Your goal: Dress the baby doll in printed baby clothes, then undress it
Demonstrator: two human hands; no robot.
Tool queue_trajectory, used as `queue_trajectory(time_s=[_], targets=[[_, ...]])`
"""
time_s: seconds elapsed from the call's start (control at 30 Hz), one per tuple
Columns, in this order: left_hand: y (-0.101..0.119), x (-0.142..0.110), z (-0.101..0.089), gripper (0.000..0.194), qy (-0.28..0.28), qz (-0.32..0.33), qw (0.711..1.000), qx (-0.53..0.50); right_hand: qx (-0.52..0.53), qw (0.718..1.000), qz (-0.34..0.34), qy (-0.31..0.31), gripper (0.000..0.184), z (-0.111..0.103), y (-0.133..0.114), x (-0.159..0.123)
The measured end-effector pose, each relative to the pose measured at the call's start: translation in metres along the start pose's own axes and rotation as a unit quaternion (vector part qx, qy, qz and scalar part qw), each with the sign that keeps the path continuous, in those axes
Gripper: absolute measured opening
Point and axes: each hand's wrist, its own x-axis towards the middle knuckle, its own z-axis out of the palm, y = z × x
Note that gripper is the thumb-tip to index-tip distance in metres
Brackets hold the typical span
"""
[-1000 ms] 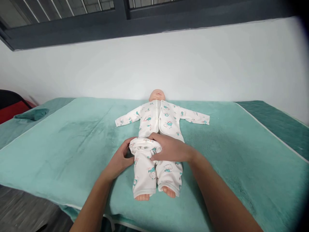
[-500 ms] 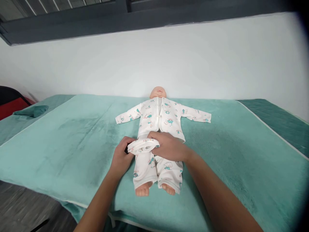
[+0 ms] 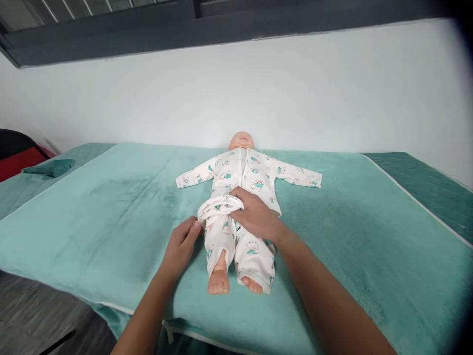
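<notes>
A baby doll [image 3: 241, 140] lies on its back, its head toward the wall and its arms spread. It wears a white printed jacket [image 3: 226, 170], and matching baby trousers [image 3: 254, 254] cover its legs. The trousers' waistband is bunched up around the thighs. My right hand [image 3: 254, 212] grips the bunched waistband near the middle, thumb and fingers around the cloth. My left hand [image 3: 184, 241] pinches the trousers' edge at the left side. Both feet stick out of the trouser cuffs, the left one bare to above the ankle.
A green padded cover [image 3: 111, 222] spreads over the table under the doll. Behind it rises a white wall [image 3: 148, 108] below a dark window frame [image 3: 111, 37]. A black and red object [image 3: 18, 160] stands at the far left, beside a folded bit of green cloth [image 3: 50, 167].
My right hand has drawn the waistband up toward the doll's belly. My left hand has shifted slightly down its side. More of the doll's left-side foot and ankle now shows below the cuff.
</notes>
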Motion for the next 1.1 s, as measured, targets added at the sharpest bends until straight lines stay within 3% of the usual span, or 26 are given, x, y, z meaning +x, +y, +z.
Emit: queue_trajectory(time_s=[0.13, 0.27, 0.33, 0.53, 0.67, 0.73, 0.8, 0.87, 0.97, 1.03, 1.1], targets=[[0.008, -0.007, -0.007, 0.040, -0.149, 0.051, 0.984, 0.085, 0.007, 1.000, -0.005, -0.009, 0.011, -0.002, 0.000, -0.001], [0.008, -0.007, -0.010, 0.038, -0.181, 0.034, 0.980, 0.076, 0.002, 0.997, -0.010, -0.076, 0.012, -0.010, -0.008, -0.006], [0.007, -0.008, -0.009, 0.036, -0.163, 0.011, 0.985, 0.048, -0.011, 0.995, -0.004, -0.102, 0.015, -0.012, -0.013, -0.008], [0.004, -0.014, -0.002, 0.025, -0.027, -0.048, 0.997, -0.048, -0.033, 0.989, -0.026, -0.139, 0.027, -0.017, -0.021, -0.010], [0.010, 0.001, -0.006, 0.028, 0.079, -0.073, 0.986, -0.131, -0.007, 0.983, -0.051, -0.179, 0.024, -0.034, -0.026, -0.016], [0.022, 0.018, -0.009, 0.031, 0.076, -0.080, 0.986, -0.128, -0.001, 0.993, -0.055, -0.107, 0.028, -0.043, -0.024, -0.018], [0.037, 0.037, -0.007, 0.032, 0.051, -0.055, 0.992, -0.104, -0.048, 0.997, -0.042, 0.034, 0.027, -0.045, -0.016, -0.017], [0.051, 0.054, 0.000, 0.034, -0.021, -0.014, 0.998, -0.049, -0.162, 0.977, -0.018, 0.138, 0.025, -0.039, -0.006, -0.015], [0.064, 0.070, 0.018, 0.046, -0.108, 0.100, 0.985, 0.094, -0.344, 0.926, -0.001, 0.156, 0.022, -0.020, 0.005, -0.010], [0.068, 0.074, 0.030, 0.051, -0.108, 0.151, 0.963, 0.196, -0.400, 0.906, -0.006, 0.136, 0.013, -0.010, 0.008, -0.009], [0.071, 0.074, 0.039, 0.041, -0.083, 0.166, 0.946, 0.267, -0.408, 0.904, -0.015, 0.128, 0.014, -0.006, 0.008, -0.008]])
